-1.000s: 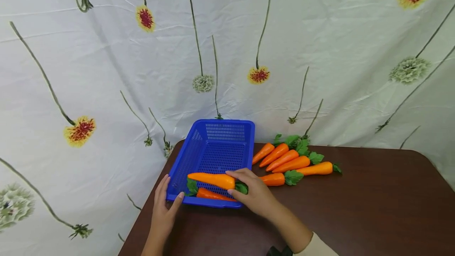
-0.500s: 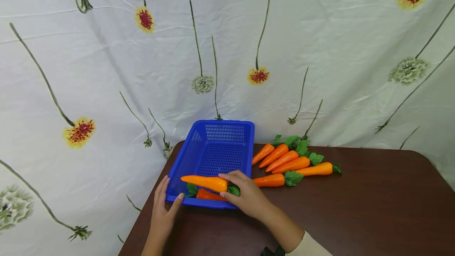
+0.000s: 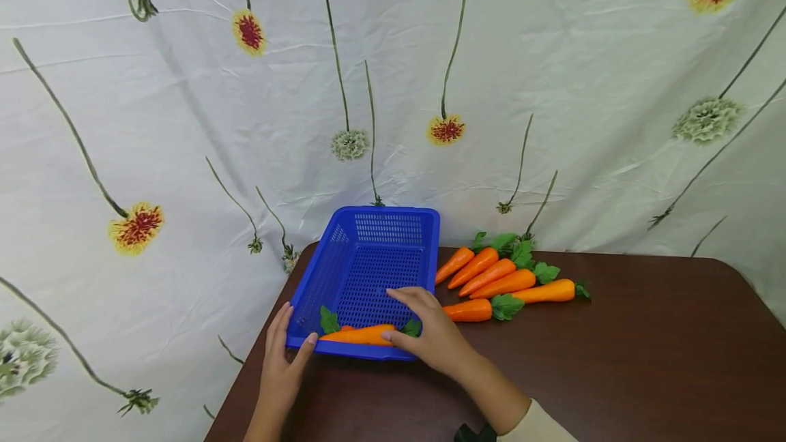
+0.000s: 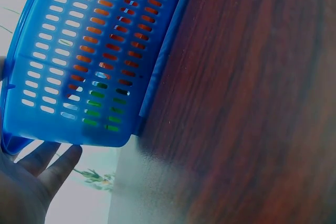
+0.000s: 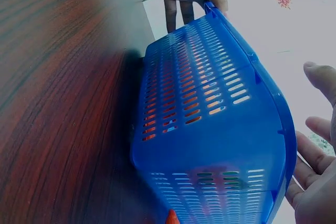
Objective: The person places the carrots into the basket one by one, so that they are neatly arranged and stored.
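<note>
A blue plastic basket [image 3: 303, 290] with slotted walls stands on the table. My left hand [image 3: 280, 370] holds its near left corner, thumb on the front rim and fingers along the left side. Inside, along the near wall, lies an orange carrot [image 3: 359, 335]. Behind it a second carrot [image 3: 347, 327] is mostly hidden, with its green leaves [image 3: 329, 320] standing at the left. My right hand [image 3: 439, 336] hovers over the near right corner, fingers spread and thumb beside the front carrot's thick end. In the right wrist view my right hand [image 5: 317, 177] shows its fingers parted, gripping nothing.
Several carrots [image 3: 503, 283] with green leaves lie on the brown table [image 3: 651, 340] right of the basket. One nearer carrot [image 3: 469, 310] lies close to the basket's right wall. A white cloth [image 3: 393, 87] with printed flowers hangs behind the table.
The carrot in my right hand moved left, then down into the basket beside the other carrot. My right fingers have parted from it. My left hand has stayed on the corner.
</note>
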The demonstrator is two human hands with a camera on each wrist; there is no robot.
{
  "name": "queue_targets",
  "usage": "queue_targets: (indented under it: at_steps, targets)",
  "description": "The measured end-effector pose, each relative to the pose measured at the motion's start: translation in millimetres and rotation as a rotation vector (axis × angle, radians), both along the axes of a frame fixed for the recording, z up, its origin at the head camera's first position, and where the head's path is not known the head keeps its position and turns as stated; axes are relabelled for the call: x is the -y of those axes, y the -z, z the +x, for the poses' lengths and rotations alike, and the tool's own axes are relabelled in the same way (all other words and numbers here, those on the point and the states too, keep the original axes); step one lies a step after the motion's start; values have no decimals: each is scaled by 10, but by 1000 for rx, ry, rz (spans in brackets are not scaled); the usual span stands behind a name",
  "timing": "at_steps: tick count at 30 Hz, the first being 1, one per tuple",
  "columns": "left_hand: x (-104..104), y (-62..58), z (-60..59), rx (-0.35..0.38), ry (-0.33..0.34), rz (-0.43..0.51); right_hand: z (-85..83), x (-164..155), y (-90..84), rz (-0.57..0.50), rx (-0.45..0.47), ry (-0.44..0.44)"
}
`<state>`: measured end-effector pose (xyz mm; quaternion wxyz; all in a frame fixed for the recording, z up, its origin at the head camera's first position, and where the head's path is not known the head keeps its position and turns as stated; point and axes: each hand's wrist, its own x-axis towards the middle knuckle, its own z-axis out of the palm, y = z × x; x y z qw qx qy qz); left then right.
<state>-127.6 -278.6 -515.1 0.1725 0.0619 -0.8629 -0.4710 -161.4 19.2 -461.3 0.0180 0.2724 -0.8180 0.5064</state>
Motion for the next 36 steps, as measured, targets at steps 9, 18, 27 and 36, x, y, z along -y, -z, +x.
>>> queue_targets:
  at_steps: [9, 18, 27, 36]
  targets:
    - [4, -6, 0, 1, 7, 5, -18, -56, -9, -31, 32, 12]
    - [10, -13, 2, 7, 3, 1, -71, -179, 44, -43, 12, 82]
    - [24, 10, 10, 14, 8, 4, -128, -353, 106, -80, 12, 152]
    - [16, 13, 11, 14, -10, -19, -194, -563, 173, -83, 37, 245]
